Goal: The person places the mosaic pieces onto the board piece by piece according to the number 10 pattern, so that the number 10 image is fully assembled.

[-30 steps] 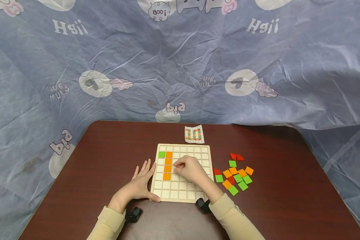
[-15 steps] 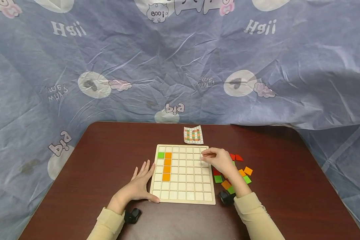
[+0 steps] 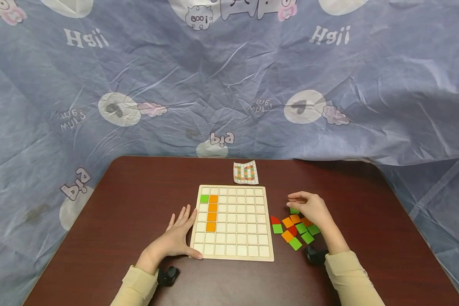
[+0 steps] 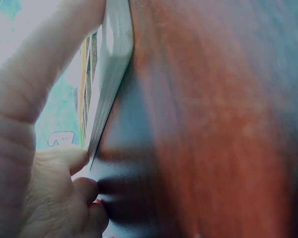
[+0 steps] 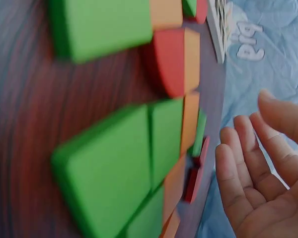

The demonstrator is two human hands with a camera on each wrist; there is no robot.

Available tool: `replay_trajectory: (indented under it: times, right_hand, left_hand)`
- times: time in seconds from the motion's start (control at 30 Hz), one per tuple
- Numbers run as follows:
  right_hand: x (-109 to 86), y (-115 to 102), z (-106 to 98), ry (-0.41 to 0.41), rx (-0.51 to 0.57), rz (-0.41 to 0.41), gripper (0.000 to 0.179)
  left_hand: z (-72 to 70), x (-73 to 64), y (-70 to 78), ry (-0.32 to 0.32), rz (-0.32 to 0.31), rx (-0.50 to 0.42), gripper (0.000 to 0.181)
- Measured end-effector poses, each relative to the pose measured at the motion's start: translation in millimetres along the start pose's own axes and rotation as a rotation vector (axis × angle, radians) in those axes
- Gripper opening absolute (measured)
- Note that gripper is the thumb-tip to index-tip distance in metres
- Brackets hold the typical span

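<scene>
A pale grid board [image 3: 237, 216] lies on the table, with one green square tile [image 3: 204, 198] and a column of orange square tiles [image 3: 212, 207] in its left cells. My left hand [image 3: 176, 236] rests along the board's left side, fingers spread and thumb at the near corner. In the left wrist view its thumb and fingertips meet the board's edge [image 4: 111, 64]. My right hand [image 3: 314, 208] hovers over the far part of the loose tiles, fingers relaxed. The right wrist view shows that hand [image 5: 258, 183] holding nothing, beside green tiles [image 5: 109, 163] and a red rounded tile [image 5: 171, 62].
The loose pile right of the board mixes green tiles [image 3: 295, 243], orange tiles [image 3: 287, 222] and red rounded pieces [image 3: 274, 220]. A small patterned card [image 3: 246, 172] stands beyond the board. A printed blue cloth [image 3: 214, 76] hangs behind the dark table [image 3: 153, 182].
My right hand has moved right, from over the board's middle to above the loose tiles, and its fingers have loosened. An orange column stays on the board. My left hand has kept its place.
</scene>
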State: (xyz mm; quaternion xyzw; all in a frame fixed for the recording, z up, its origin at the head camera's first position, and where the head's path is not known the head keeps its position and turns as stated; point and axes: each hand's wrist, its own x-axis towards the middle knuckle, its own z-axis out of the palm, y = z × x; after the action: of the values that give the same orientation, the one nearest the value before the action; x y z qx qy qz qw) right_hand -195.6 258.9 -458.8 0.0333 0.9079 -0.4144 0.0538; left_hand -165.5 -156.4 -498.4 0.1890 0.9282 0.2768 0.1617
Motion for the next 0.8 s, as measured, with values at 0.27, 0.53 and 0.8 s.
replay_trajectory:
  times: [0.27,0.53,0.8]
  right_hand:
    - [-1.3,10.1,-3.2,-0.033,-0.079,0.015,0.035]
    - [1.2,15.2,-2.5,-0.042,-0.126,0.025,0.035]
    - [3.2,18.3,-1.1,-0.036,-0.159,0.019,0.03]
  left_hand:
    - [-0.5,-1.0,-0.5,-0.005,0.003,-0.012,0.139]
    - [-1.2,-0.9,0.2,-0.016,-0.001,-0.019,0.138]
    - [-1.8,-0.7,-1.1,-0.021,0.002,-0.025,0.138]
